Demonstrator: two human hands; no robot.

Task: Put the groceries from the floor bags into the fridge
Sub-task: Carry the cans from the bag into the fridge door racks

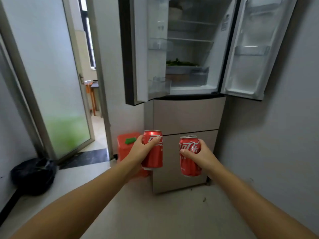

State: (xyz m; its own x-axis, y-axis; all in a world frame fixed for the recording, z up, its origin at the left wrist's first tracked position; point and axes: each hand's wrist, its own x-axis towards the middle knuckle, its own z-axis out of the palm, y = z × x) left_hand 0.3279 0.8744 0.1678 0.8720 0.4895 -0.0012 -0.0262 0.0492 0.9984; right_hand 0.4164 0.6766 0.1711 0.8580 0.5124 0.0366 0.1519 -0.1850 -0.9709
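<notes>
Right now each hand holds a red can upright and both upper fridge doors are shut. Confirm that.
Not quite. In the head view the left hand and right hand each hold a red can upright, but both upper fridge doors stand open.

Two cans are showing bright red with white script lettering and silver tops: the left can (152, 149) at lower centre and the right can (189, 156) beside it. Behind them the fridge's lower drawers (186, 116) are showing pale beige, its open interior (189, 49) white with green leaves (179, 62). At lower left a red bin (125, 147) is carrying a green patch, and a black bag (32, 175) is lying on the whitish floor (155, 213).
</notes>
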